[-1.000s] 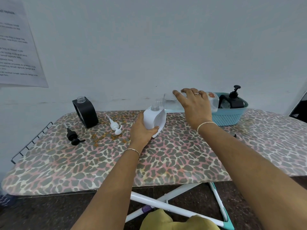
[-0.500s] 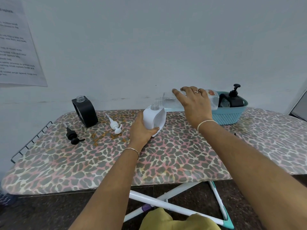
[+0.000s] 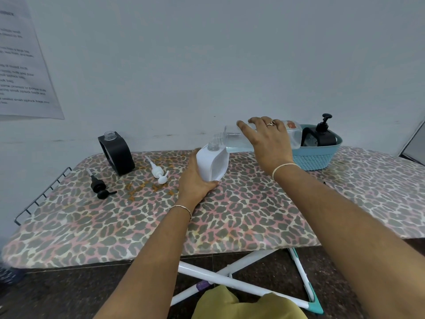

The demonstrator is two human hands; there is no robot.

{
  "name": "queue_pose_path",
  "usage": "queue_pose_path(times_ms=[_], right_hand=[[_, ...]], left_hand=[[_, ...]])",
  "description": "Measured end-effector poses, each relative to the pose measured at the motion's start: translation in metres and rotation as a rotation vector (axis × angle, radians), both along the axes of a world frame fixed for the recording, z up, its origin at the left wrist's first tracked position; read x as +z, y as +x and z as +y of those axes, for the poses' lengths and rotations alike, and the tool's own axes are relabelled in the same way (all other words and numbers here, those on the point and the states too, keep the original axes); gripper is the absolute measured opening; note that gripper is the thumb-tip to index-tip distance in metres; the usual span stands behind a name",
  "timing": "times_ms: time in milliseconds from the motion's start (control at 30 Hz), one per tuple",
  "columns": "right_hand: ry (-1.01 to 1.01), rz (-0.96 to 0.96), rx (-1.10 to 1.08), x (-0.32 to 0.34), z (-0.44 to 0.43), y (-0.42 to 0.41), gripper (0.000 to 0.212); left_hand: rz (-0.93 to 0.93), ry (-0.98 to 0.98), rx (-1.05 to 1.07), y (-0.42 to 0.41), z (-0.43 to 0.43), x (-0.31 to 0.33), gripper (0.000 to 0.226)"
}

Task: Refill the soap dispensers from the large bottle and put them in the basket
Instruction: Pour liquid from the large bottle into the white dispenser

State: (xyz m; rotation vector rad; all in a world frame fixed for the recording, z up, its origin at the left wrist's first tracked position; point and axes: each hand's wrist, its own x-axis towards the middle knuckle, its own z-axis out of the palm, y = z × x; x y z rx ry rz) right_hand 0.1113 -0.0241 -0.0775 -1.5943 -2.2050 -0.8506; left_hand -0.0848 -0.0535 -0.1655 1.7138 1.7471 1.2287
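Note:
My left hand (image 3: 195, 183) grips the white soap dispenser (image 3: 212, 163), which stands tilted on the leopard-print board with its neck open. My right hand (image 3: 268, 140) holds the large clear bottle (image 3: 236, 140) lying almost level, its mouth right at the dispenser's neck; clear liquid lies along the bottle's lower side. A black dispenser (image 3: 117, 153) without its pump stands at the back left. The white pump (image 3: 158, 172) and the black pump (image 3: 100, 187) lie loose on the board. The blue basket (image 3: 317, 157) at the right holds another black dispenser (image 3: 320, 134) with its pump on.
The ironing board (image 3: 253, 215) stands against a pale wall, with a wire rack (image 3: 39, 194) at its left end. Orange stains mark the cover near the white pump. A printed sheet (image 3: 23, 65) hangs on the wall at left. The board's white legs cross below.
The large bottle has been raised slightly at its base end; both hands and the white dispenser stay where they were.

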Motion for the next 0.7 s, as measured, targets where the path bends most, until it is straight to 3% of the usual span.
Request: queue_pose_path(times_ms=[700], right_hand=[[-0.019,-0.033,-0.005,0.0027,0.0008,-0.0001,0.084]], left_hand=[[-0.002,-0.004,-0.001,-0.0013,0.0027,-0.0028,0.102]])
